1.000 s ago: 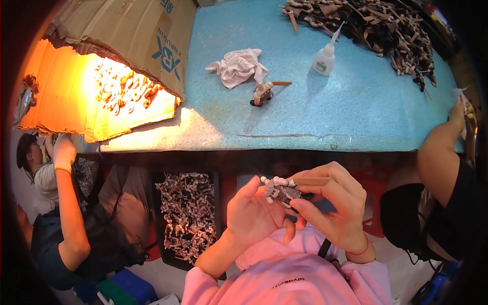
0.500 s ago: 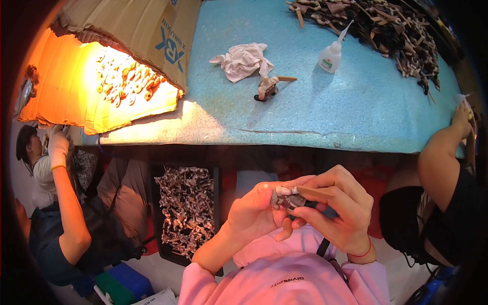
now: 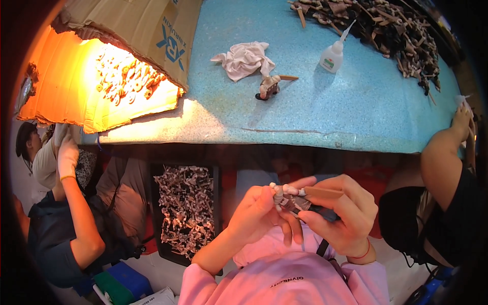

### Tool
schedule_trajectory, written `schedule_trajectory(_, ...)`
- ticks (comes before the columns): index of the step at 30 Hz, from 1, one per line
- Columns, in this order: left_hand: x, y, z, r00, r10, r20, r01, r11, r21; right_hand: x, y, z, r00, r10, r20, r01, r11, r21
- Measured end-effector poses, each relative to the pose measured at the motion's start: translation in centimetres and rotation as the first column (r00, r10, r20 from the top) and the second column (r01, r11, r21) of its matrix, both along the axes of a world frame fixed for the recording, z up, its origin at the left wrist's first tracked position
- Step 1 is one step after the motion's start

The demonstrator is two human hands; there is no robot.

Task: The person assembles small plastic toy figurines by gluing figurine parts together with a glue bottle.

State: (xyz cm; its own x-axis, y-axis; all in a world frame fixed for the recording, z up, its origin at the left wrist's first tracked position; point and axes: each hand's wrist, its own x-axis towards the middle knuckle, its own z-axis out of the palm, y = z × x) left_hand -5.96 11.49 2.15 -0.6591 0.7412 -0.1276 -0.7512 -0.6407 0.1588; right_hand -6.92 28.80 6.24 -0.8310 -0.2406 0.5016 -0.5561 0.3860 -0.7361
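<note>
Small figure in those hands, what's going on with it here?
A person in a pink top holds a small figure with both hands, the left hand at its left end and the right hand at its right, by a flat brown piece. On the blue table, another figure is beside a crumpled cloth; a bottle and a large pile are farther right. A dark tray of figures is on the person's left.

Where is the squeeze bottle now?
In the head view, the bottle sits right of centre on the blue table, between the pale cloth and the figurine pile.
</note>
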Motion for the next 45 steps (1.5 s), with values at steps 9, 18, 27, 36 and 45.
schedule_trajectory(9, 0.8, -0.1, 0.9, 0.373, 0.043, -0.927, -0.927, 0.037, -0.372, 0.4, -0.3, -0.4, 0.996, -0.073, -0.041, 0.073, 0.997, 0.010)
schedule_trajectory(18, 0.4, 0.2, 2.9, 0.307, -0.317, -0.897, -0.951, -0.057, -0.305, 1.1, -0.5, -0.4, 0.996, -0.046, -0.078, 0.052, 0.995, 0.081)
schedule_trajectory(27, 0.8, 0.3, 3.1, 0.285, -0.197, -0.938, -0.958, -0.026, -0.286, 1.6, -0.7, -0.2, 0.999, -0.034, -0.043, 0.036, 0.998, 0.049)
schedule_trajectory(36, 1.0, 0.3, 2.9, 0.385, -0.089, -0.918, -0.921, 0.028, -0.389, 1.7, -1.0, -0.4, 0.997, -0.061, -0.042, 0.062, 0.998, 0.023)
schedule_trajectory(45, 0.8, 0.3, 2.9, 0.327, -0.151, -0.933, -0.944, -0.006, -0.330, 1.8, -1.0, -0.3, 0.997, -0.076, -0.017, 0.076, 0.997, 0.009)
